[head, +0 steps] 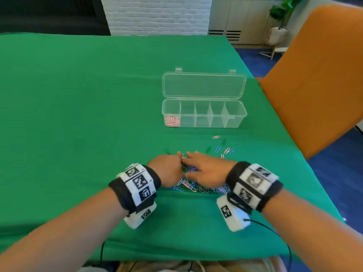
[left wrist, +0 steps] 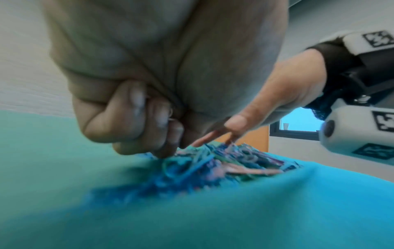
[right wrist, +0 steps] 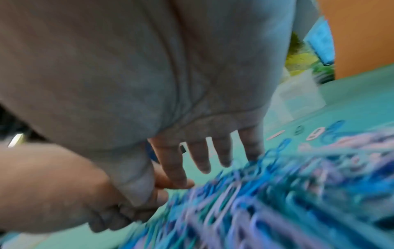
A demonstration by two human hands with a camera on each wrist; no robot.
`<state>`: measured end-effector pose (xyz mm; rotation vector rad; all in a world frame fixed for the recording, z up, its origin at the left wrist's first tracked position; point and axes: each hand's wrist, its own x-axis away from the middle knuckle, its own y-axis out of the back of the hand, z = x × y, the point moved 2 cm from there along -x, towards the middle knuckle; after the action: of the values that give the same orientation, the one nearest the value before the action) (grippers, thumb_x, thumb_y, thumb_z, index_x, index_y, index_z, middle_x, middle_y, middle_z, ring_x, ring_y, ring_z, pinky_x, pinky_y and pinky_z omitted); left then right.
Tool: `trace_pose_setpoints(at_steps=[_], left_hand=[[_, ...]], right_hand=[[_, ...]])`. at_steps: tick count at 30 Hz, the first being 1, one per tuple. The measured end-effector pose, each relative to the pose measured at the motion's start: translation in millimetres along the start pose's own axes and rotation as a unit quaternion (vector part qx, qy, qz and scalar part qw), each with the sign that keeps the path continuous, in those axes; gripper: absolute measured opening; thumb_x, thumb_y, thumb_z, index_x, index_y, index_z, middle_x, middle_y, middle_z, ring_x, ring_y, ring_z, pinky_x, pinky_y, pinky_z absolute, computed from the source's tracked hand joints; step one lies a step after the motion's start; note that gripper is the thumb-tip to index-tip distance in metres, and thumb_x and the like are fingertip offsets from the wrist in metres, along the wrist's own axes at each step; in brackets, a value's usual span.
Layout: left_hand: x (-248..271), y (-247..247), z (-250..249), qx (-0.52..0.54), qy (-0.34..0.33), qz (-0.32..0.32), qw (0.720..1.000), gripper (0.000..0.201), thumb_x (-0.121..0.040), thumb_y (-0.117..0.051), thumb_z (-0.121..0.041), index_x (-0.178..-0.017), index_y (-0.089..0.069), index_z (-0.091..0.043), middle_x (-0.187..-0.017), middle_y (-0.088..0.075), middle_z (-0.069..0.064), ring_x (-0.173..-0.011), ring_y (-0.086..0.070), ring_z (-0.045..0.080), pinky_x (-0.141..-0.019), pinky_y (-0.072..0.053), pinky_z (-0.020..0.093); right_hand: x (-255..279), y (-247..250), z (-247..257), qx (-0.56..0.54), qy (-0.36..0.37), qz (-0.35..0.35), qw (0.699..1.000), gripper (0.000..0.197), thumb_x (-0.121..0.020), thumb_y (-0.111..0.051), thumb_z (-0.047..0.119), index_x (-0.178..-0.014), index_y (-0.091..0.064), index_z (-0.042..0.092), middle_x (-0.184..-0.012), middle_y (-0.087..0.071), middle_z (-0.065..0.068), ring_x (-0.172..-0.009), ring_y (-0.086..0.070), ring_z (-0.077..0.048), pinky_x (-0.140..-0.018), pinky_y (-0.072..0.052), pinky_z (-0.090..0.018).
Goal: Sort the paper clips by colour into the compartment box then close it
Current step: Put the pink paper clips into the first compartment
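A mixed pile of coloured paper clips [head: 196, 186] lies on the green cloth, mostly under my two hands. My left hand [head: 172, 165] hovers at the pile's left edge with its fingers [left wrist: 136, 118] curled; small wire loops of paper clips [left wrist: 171, 114] show between them and the palm. My right hand [head: 198, 163] lies over the pile [right wrist: 277, 193] with its fingers [right wrist: 202, 156] straight and spread. The clear compartment box [head: 235, 114] stands beyond, its lid [head: 204, 86] open flat behind it. Pink clips [head: 172, 121] fill the leftmost compartment; the others look empty.
Several loose clips [head: 218, 149], pink, green and blue, lie scattered between the pile and the box. An orange chair back [head: 314, 75] stands close along the table's right edge. A potted plant [head: 280, 16] is on the floor beyond.
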<state>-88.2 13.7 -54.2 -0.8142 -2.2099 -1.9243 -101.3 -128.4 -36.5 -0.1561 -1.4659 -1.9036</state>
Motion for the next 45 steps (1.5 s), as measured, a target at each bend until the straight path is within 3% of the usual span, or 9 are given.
trace_pose_setpoints(at_steps=[6, 10, 16, 19, 22, 28, 36, 40, 45], left_hand=[[-34.8, 47.3, 7.0, 0.066, 0.031, -0.086, 0.994, 0.059, -0.096, -0.039, -0.015, -0.154, -0.028, -0.019, -0.154, -0.039, 0.014, -0.133, -0.047, 0.031, -0.105, -0.043, 0.038], [-60.0, 71.1, 2.7, 0.124, 0.026, -0.159, 0.979, 0.056, -0.095, -0.04, -0.014, -0.15, -0.035, -0.026, -0.147, -0.048, 0.014, -0.094, -0.064, 0.028, -0.066, -0.048, 0.027], [-71.1, 94.5, 11.4, 0.127, 0.04, -0.285, 0.949, 0.043, -0.099, -0.046, -0.025, -0.141, -0.038, -0.026, -0.073, -0.06, 0.001, -0.059, -0.057, 0.019, -0.051, -0.036, 0.028], [-79.3, 105.7, 20.9, 0.1, 0.053, -0.231, 0.966, 0.061, -0.101, -0.047, -0.037, -0.154, -0.019, -0.028, -0.106, -0.068, 0.009, -0.068, -0.065, 0.021, -0.055, -0.047, 0.029], [-88.4, 106.9, 28.9, 0.057, 0.075, -0.154, 0.984, 0.054, -0.103, -0.043, -0.04, -0.152, -0.03, -0.021, -0.146, -0.049, 0.012, -0.115, -0.061, 0.031, -0.089, -0.05, 0.036], [-71.1, 81.3, 24.9, 0.019, 0.034, -0.153, 0.988, 0.021, -0.101, -0.045, -0.018, -0.114, -0.062, -0.017, -0.12, -0.066, 0.009, -0.094, -0.059, 0.028, -0.074, -0.042, 0.031], [-10.1, 39.1, 3.7, 0.035, 0.042, -0.173, 0.983, 0.023, -0.099, -0.045, -0.016, -0.114, -0.063, -0.018, -0.101, -0.066, 0.007, -0.091, -0.06, 0.028, -0.071, -0.041, 0.031], [14.1, 34.2, -10.5, 0.101, 0.022, -0.179, 0.978, 0.03, -0.104, -0.042, -0.023, -0.133, -0.044, -0.015, -0.099, -0.067, 0.01, -0.079, -0.059, 0.024, -0.069, -0.046, 0.032], [51.4, 26.5, 13.8, 0.153, 0.104, -0.177, 0.967, 0.023, -0.104, -0.041, -0.036, -0.101, -0.05, -0.015, -0.082, -0.059, 0.0, -0.066, -0.055, 0.015, -0.057, -0.04, 0.031]], right_hand=[[5.7, 57.1, -65.2, -0.056, -0.131, -0.11, 0.984, 0.063, -0.103, -0.034, 0.052, -0.157, -0.021, 0.024, -0.165, -0.009, -0.004, -0.152, -0.007, -0.019, -0.122, -0.005, -0.036], [-4.4, 41.5, -76.3, -0.065, -0.153, -0.085, 0.982, 0.069, -0.102, -0.028, 0.056, -0.158, -0.009, 0.02, -0.165, 0.002, -0.005, -0.152, 0.004, -0.023, -0.121, 0.0, -0.042], [28.7, -3.5, -40.6, -0.051, -0.039, -0.018, 0.998, 0.069, -0.101, -0.027, 0.059, -0.158, -0.004, 0.028, -0.165, 0.009, 0.003, -0.15, 0.013, -0.016, -0.121, 0.003, -0.038], [38.5, 8.2, -46.9, -0.094, -0.042, -0.031, 0.994, 0.066, -0.099, -0.029, 0.061, -0.157, -0.01, 0.035, -0.164, 0.005, 0.01, -0.15, 0.011, -0.011, -0.121, 0.004, -0.04], [32.0, 32.8, -69.3, -0.122, -0.102, -0.077, 0.984, 0.065, -0.099, -0.028, 0.062, -0.157, -0.014, 0.036, -0.164, 0.001, 0.009, -0.151, 0.007, -0.012, -0.12, 0.005, -0.04], [30.9, 9.2, -72.8, -0.094, -0.11, -0.042, 0.989, 0.068, -0.099, -0.025, 0.062, -0.158, -0.011, 0.031, -0.164, 0.008, 0.006, -0.151, 0.013, -0.015, -0.119, 0.005, -0.039], [50.6, -24.0, -45.6, -0.126, -0.058, -0.058, 0.989, 0.067, -0.101, -0.03, 0.057, -0.158, -0.008, 0.028, -0.164, 0.007, 0.009, -0.149, 0.014, -0.009, -0.11, 0.007, -0.023], [57.2, -25.8, -39.8, -0.178, -0.056, -0.09, 0.978, 0.068, -0.1, -0.04, 0.054, -0.157, -0.017, 0.027, -0.165, -0.011, 0.006, -0.151, -0.006, -0.009, -0.118, -0.006, -0.027], [74.2, -19.5, -54.7, -0.132, -0.214, -0.239, 0.938, 0.053, -0.093, -0.056, 0.054, -0.136, -0.051, 0.022, -0.138, -0.055, -0.004, -0.122, -0.054, -0.022, -0.106, -0.043, -0.037]])
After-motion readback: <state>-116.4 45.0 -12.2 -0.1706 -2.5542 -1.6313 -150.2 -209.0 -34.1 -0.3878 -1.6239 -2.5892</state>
